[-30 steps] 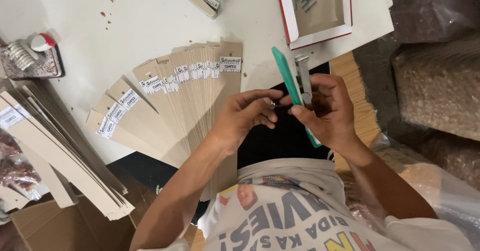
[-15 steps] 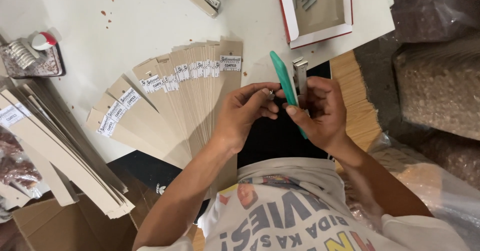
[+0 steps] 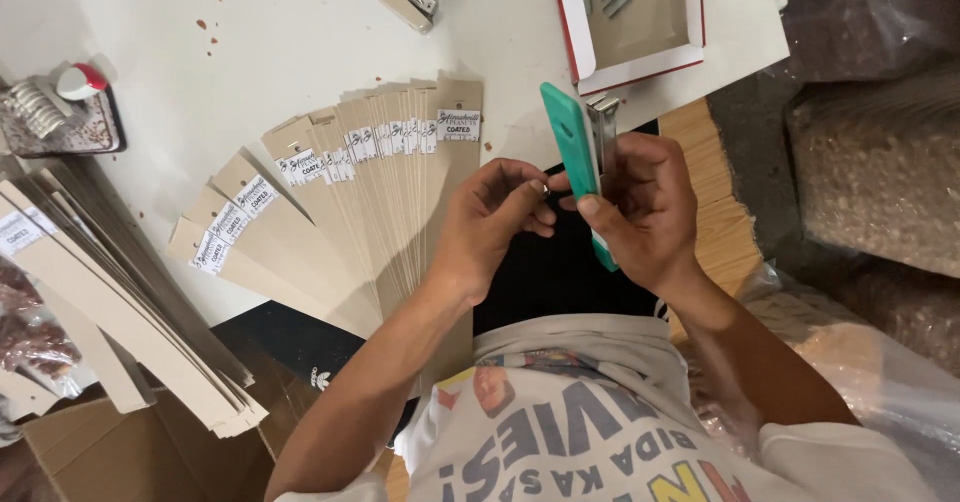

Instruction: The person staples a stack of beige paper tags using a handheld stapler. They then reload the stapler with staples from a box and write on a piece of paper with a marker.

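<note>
Both hands met above the worktop point(image 3: 300, 32): right hand point(image 3: 645, 212) gripped the opened green stapler point(image 3: 578, 157), left hand point(image 3: 495, 222) fingers pinched narrow at it. Springy metal could nip fingertips, I reckoned.

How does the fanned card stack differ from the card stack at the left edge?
The fanned card stack is spread out, each card's white label showing; the left-edge card stack is bunched, with one label visible. The fanned stack lies wholly on the white table; the left-edge stack overhangs its edge. Both are tan strips.
</note>
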